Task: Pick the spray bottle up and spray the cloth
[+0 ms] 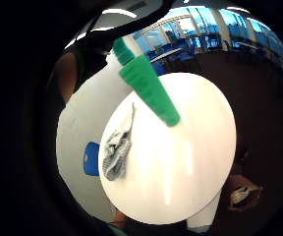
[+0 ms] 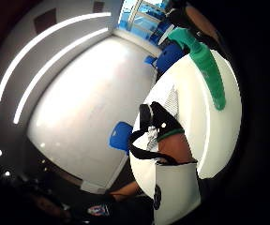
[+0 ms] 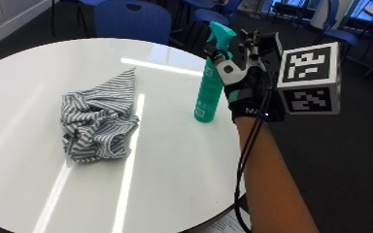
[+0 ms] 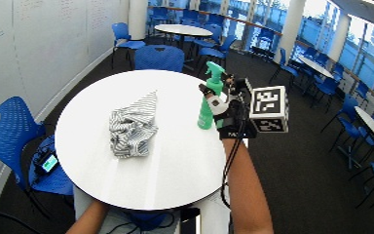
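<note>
Step in hand: the reach-and-grasp on the spray bottle (image 3: 209,82); the pick-up itself does not yet appear done, since the bottle stands upright with its base on the round white table (image 3: 174,184), right of centre in the outside view.

Next move, judged: close round the bottle's body or neck, lift it, turn the nozzle toward the cloth (image 3: 99,119), then work the trigger.

Right hand (image 3: 248,92): gloved, raised at the table's right edge, forearm rising from the lower right of the frame, back of the hand toward the camera. It sits just beside the bottle's upper part; whether its fingers wrap the bottle or stay spread cannot be told.

Cloth: grey-and-white striped, crumpled in a heap, left of centre on the table, well apart from bottle and hand.
</note>
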